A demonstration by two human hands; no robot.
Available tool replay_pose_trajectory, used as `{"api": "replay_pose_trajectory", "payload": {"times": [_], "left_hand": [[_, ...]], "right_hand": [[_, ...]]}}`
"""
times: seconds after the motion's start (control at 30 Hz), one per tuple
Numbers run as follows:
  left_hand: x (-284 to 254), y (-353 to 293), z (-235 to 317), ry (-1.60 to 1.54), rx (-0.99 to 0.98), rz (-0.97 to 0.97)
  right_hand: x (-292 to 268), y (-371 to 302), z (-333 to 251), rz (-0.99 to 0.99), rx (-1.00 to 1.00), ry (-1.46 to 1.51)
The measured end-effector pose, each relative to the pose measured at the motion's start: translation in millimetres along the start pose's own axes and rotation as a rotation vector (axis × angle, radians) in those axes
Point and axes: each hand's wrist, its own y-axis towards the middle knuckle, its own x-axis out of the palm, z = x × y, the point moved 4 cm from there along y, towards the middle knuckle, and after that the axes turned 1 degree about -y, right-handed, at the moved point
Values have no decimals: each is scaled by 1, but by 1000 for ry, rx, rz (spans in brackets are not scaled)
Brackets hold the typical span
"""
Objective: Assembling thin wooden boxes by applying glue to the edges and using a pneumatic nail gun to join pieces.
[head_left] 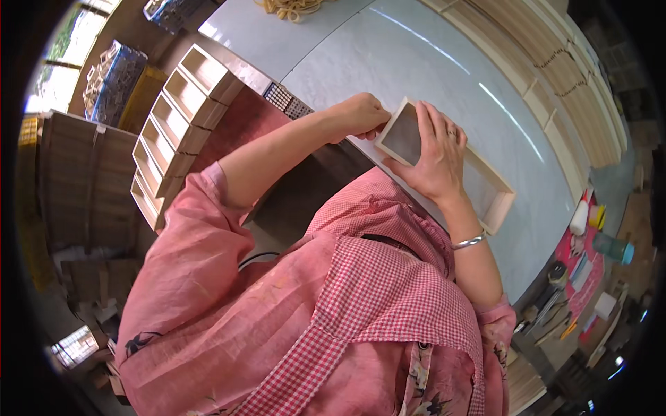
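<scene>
A long, rectangular pale wooden frame lies at a slant across the near edge of the grey table. I cannot tell for certain whether it has a bottom. My right hand spans its middle, thumb on the near side and fingers over the far side, gripping it. My left hand is closed beside the frame's left end, fingers curled in and knuckles up. Whatever it may hold is hidden by the fingers.
Several joined wooden boxes stand at the left on a reddish surface. Long wooden strips line the table's far right side. Rubber bands lie at the back. A bottle and tools are at the right. A blue crate stands far left.
</scene>
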Motion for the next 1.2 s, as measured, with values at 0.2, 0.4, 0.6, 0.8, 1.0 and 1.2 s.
{"api": "replay_pose_trajectory", "payload": {"times": [0.2, 0.4, 0.6, 0.8, 1.0, 1.2], "left_hand": [[-2, 7, 3, 37, -57, -110], [-2, 11, 1, 121, -37, -175], [5, 3, -12, -160, 36, -110], [9, -9, -33, -688, 51, -239], [7, -6, -24, -807, -6, -301], [5, 23, -8, -803, -21, -253]], "right_hand": [[-2, 1, -3, -48, 3, 19], [1, -1, -4, -60, 12, -22], [3, 1, -4, -79, 6, -27], [4, 2, -1, -85, 0, -24], [4, 2, 1, -90, -3, -34], [3, 2, 0, -99, -1, -19]]}}
